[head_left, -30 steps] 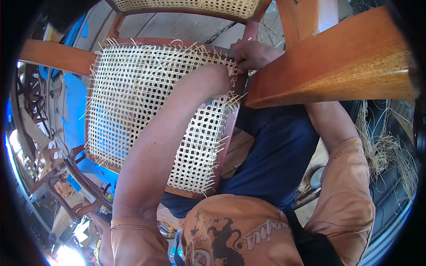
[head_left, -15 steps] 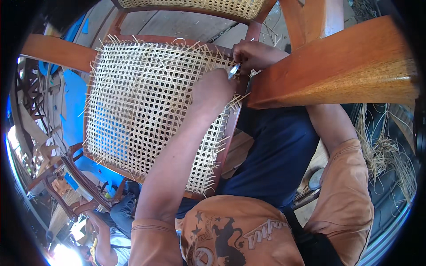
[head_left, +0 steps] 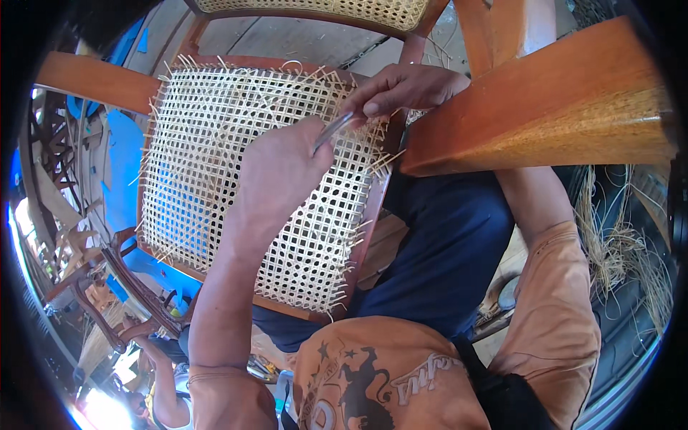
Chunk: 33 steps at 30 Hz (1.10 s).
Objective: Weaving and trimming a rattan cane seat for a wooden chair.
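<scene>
A chair seat of woven cane [head_left: 236, 165] lies before me in a reddish-brown wooden frame [head_left: 373, 215], with loose cane ends sticking out along its edges. Over its upper right part, my left hand [head_left: 283, 165] is closed in a fist round a slim shiny metal tool [head_left: 332, 134]. That tool slants up toward my right hand [head_left: 412, 89], whose bent fingers meet its far end. Whether those fingers pinch the tool or a cane strand is hidden. My right forearm passes behind a thick wooden chair part.
The thick polished wooden beam [head_left: 530, 107] crosses at right. A caned chair back [head_left: 315, 11] stands at the top. Loose cane strands [head_left: 616, 244] hang at right. Another carved chair frame [head_left: 129, 294] and a person's arm [head_left: 165, 380] are at lower left.
My left hand has moved left, away from the seat's right edge, with the metal tool. My right hand has shifted slightly left, its fingers now reaching to the tool's end.
</scene>
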Motion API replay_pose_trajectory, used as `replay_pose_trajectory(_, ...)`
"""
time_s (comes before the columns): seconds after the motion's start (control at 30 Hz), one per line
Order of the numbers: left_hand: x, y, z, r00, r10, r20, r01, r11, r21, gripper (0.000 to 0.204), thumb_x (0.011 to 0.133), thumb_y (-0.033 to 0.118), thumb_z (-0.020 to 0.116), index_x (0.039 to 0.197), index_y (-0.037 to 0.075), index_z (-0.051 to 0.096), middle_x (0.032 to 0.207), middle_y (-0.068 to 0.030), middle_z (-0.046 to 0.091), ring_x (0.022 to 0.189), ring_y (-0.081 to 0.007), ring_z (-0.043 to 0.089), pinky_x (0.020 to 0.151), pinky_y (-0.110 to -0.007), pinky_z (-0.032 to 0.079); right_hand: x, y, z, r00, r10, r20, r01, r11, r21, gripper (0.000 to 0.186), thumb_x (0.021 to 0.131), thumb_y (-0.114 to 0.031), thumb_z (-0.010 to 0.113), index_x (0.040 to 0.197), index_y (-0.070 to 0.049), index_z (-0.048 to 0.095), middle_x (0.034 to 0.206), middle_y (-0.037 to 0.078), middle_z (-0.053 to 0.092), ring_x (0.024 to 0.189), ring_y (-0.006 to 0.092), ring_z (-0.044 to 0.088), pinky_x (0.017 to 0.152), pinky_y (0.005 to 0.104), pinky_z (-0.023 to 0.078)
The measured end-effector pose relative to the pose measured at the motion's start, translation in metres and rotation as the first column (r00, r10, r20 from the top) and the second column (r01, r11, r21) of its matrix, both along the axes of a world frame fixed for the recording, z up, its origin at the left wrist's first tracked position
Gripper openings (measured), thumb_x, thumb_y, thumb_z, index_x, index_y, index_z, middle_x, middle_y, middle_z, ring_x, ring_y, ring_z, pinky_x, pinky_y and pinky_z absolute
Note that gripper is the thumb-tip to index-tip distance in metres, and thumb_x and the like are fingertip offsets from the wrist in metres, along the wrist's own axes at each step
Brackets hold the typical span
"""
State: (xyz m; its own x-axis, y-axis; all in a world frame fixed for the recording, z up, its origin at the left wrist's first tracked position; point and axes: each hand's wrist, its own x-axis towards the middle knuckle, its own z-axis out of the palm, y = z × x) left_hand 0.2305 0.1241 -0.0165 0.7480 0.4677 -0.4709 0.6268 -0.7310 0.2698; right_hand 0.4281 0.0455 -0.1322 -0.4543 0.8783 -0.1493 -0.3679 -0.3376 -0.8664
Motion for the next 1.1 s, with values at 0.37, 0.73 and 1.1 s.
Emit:
replay_pose_trajectory(0.37, 0.026, -0.001, -0.075, 0.878, 0.159, -0.451, -0.420, 0.708, -0.568, 0.023, 0.086, 0.015, 0.043, 0.081, -0.002, 0.058, 0.068, -0.0114, 0.060, 0.047, -0.0189, 0.058, 0.043, -0.031, 0.045, 0.015, -0.003, -0.027, 0.790, 0.011, 0.613, -0.034, 0.999, 0.026, 0.017, 0.081, -0.016, 0.063, 0.083, 0.001, 0.063, 0.066, 0.001, 0.058, 0.063, 0.0079, 0.051, 0.056, 0.0243, 0.041)
replay_pose_trajectory(0.73, 0.058, -0.009, -0.077, 0.884, -0.058, -0.464, -0.167, 0.888, -0.428, 0.020, 0.078, 0.012, 0.052, 0.078, 0.003, 0.070, 0.075, -0.0161, 0.066, 0.073, -0.0295, 0.066, 0.068, -0.037, 0.052, 0.014, 0.000, -0.019, 0.633, -0.041, 0.773, -0.003, 0.998, 0.056, 0.011, 0.073, -0.009, 0.057, 0.078, 0.000, 0.062, 0.063, 0.005, 0.059, 0.058, 0.0113, 0.053, 0.054, 0.0275, 0.042)
replay_pose_trajectory(1.1, 0.035, -0.029, -0.100, 0.950, 0.104, -0.296, -0.166, 0.967, -0.191, 0.033, 0.085, 0.030, 0.055, 0.082, 0.000, 0.067, 0.063, -0.0153, 0.063, 0.077, -0.0270, 0.066, 0.075, -0.037, 0.050, 0.018, -0.003, -0.030, 0.639, -0.037, 0.768, -0.091, 0.988, 0.123, 0.010, 0.076, -0.011, 0.055, 0.079, -0.003, 0.059, 0.066, 0.005, 0.058, 0.061, 0.0133, 0.055, 0.055, 0.0288, 0.043)
